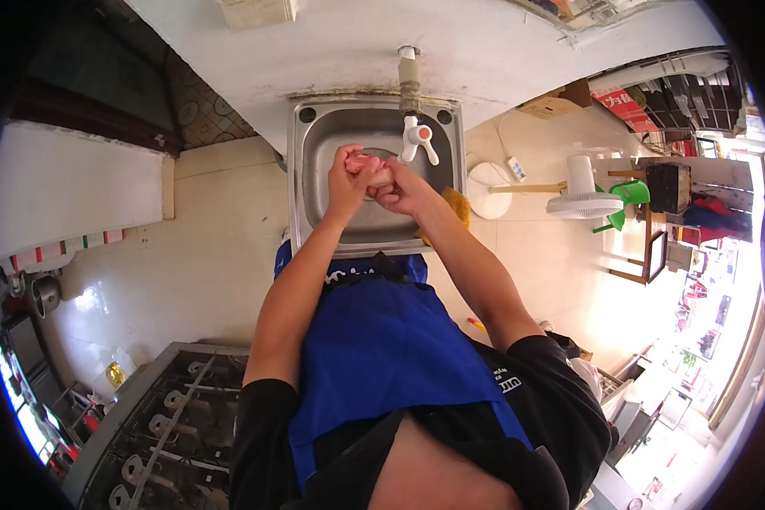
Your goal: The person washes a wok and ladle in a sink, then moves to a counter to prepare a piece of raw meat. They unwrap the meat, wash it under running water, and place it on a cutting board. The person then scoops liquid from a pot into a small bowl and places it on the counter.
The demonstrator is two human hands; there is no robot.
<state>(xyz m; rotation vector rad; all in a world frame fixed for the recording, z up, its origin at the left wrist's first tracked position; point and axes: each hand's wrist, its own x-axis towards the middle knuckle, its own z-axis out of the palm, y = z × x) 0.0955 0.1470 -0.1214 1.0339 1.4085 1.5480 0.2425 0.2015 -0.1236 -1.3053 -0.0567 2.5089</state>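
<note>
Over the basin of a stainless steel sink (319, 191), both hands hold a piece of raw pink meat (361, 163). My left hand (349, 185) grips it from the left, with the thumb laid across it. From the right, my right hand (400, 186) closes its fingers around the meat's lower right part. The fingers cover much of the piece. Just above and to the right of the hands, a white tap (417, 137) with a red-marked handle juts from the wall. Whether water runs from it, I cannot tell.
A yellow-brown cloth (457, 207) hangs over the sink's right edge, beside my right forearm. On the floor to the right stands a white fan (583, 201) with a round base. A multi-burner gas stove (172, 427) is at the lower left. A green plastic stool (628, 194) stands behind the fan.
</note>
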